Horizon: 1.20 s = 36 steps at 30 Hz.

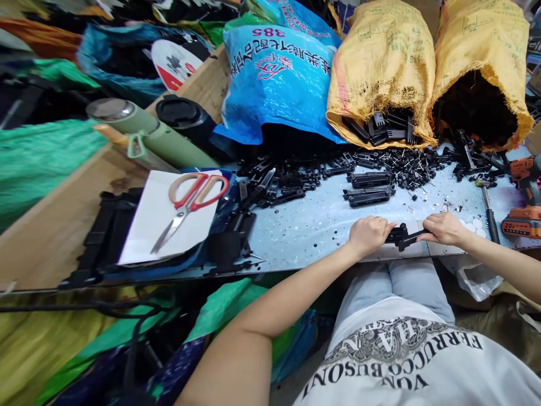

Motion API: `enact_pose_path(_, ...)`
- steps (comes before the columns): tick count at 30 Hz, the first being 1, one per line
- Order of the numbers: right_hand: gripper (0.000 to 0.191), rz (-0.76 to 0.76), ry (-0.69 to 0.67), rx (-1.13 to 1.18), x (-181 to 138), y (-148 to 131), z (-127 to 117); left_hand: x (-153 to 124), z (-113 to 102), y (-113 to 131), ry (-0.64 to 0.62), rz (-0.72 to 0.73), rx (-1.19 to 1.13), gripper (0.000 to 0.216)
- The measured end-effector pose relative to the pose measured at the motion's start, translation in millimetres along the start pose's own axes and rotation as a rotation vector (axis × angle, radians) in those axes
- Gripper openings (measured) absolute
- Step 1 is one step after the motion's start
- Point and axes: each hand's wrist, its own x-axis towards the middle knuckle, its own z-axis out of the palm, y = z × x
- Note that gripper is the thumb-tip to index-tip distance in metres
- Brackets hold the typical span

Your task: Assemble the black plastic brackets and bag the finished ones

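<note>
Near the front edge of the light blue table (296, 237), my left hand (371, 234) is closed around one end of a black jointed plastic part (401, 235). The thumb and fingers of my right hand (443, 228) pinch the other end, so the part spans the gap between both hands. My fingers cover its two ends. Just beyond lie a few similar black folded parts (369, 194), stacked side by side. A heap of small black pieces and pins (412, 169) spreads behind them.
Blue sack (279, 79) and yellow sacks (382, 62) of black parts line the back. At right are a hammer (490, 217) and a cordless drill (524, 223). Scissors (192, 197) rest on white paper (135, 237) at left, near a green flask (156, 132) and a dark cup (180, 113).
</note>
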Motion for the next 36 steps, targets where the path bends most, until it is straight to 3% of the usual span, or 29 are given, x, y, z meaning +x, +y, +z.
enact_pose_path(4, 0.049, 0.143, -0.023, -0.011, 5.7, 10.2, 6.6, 9.5, 19.9, -7.6, 0.069, -0.027, 0.109, 0.053)
enact_pose_path(6, 0.043, 0.335, 0.005, -0.028, -6.8, 24.9, 10.1, 11.4, 30.4, -9.2, 0.07, -0.046, 0.13, 0.05)
enact_pose_path(9, 0.04, 0.963, 0.069, -0.17, -50.1, 53.8, 17.8, 4.1, 40.0, -4.9, 0.095, -0.016, 0.11, 0.036)
enact_pose_path(11, 0.038, 1.32, -0.001, -0.23, -82.2, 69.7, 24.5, -4.9, 42.9, 1.1, 0.114, 0.0, 0.089, 0.032)
enact_pose_path(14, 0.031, 1.509, -0.156, -0.17, -109.2, 80.8, 33.5, -14.6, 45.6, 9.8, 0.09, -0.039, 0.064, 0.037)
enact_pose_path(17, 0.034, 1.609, -0.108, -0.138, -108.2, 80.9, 38.0, -16.3, 47.4, 14.3, 0.052, -0.078, 0.066, 0.04)
enact_pose_path(22, 0.035, 1.628, -0.105, -0.047, -97.9, 77.1, 41.2, -16.0, 46.3, 16.4, 0.04, -0.099, 0.072, 0.043)
enact_pose_path(26, 0.037, 1.636, 0.106, 0.11, -95.7, 68.4, 32.2, -17.7, 44.5, 16.7, 0.027, -0.096, 0.055, 0.044)
enact_pose_path(29, 0.048, 1.352, 0.236, 0.63, -86.3, 41.9, 4.6, -18.3, 44.1, 16.1, 0.02, -0.095, 0.033, 0.044)
enact_pose_path(32, 0.051, 1.033, 0.237, 1.063, -69.9, -0.8, -34.4, -17.9, 43.7, 15.9, 0.017, -0.106, 0.008, 0.045)
enact_pose_path(36, 0.045, 0.883, 0.186, 1.047, -50.7, -49.7, -60.5, -17.0, 42.3, 16.8, 0.006, -0.106, 0.012, 0.044)
